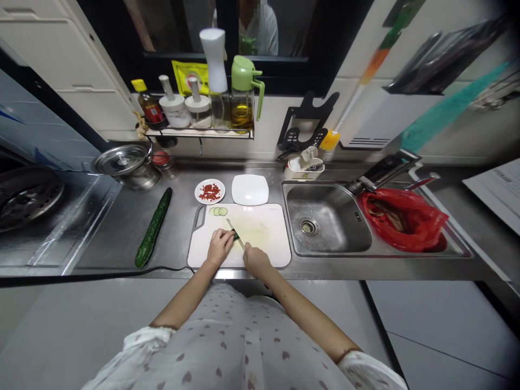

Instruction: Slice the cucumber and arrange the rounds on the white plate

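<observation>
My right hand (pixel 255 261) is closed round the handle of a kitchen knife (pixel 235 232), its blade slanting up and left over the white cutting board (pixel 268 230). Under the fingers of my left hand (pixel 220 246) is a short dark green piece of cucumber (pixel 236 236), mostly hidden by the hand and the blade. The left fingers are bent and pressed down on it, close beside the knife. Several pale cucumber slices (pixel 218 211) lie overlapping in a row near the board's upper left corner. A whole cucumber (pixel 154 227) rests on the steel counter left of the board.
Behind the board stand a plate of chopped red pieces (pixel 210 191) and a white square plate (pixel 249 189). To the right is a steel sink (pixel 329 216) with a red plastic bag (pixel 406 222) beyond it. A lidded pot (pixel 128 165) stands back left, below a seasoning shelf (pixel 203 133).
</observation>
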`<state>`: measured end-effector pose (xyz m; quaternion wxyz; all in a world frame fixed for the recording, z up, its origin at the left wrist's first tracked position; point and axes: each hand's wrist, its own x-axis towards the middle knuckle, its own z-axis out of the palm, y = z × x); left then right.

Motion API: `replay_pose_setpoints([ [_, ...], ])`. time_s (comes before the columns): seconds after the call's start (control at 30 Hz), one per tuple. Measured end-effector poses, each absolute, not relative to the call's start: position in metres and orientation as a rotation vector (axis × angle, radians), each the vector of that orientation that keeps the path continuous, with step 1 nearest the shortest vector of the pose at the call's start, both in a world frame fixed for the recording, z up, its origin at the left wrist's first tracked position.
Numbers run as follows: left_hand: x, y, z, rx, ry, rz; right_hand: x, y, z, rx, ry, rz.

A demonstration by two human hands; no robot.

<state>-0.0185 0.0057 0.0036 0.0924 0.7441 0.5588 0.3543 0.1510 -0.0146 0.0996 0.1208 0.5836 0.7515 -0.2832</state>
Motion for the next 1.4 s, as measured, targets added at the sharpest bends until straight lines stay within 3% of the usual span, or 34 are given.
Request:
replay_pose_setpoints([
  [0.97,-0.017,0.004,0.003,2.206,1.696,1.049,0.177,-0.057,0.091,1.75,2.189,-0.752],
  [1.4,-0.018,0.004,0.003,2.184,1.705,1.02,0.155,-0.026,0.091,1.767,2.203,-0.776],
])
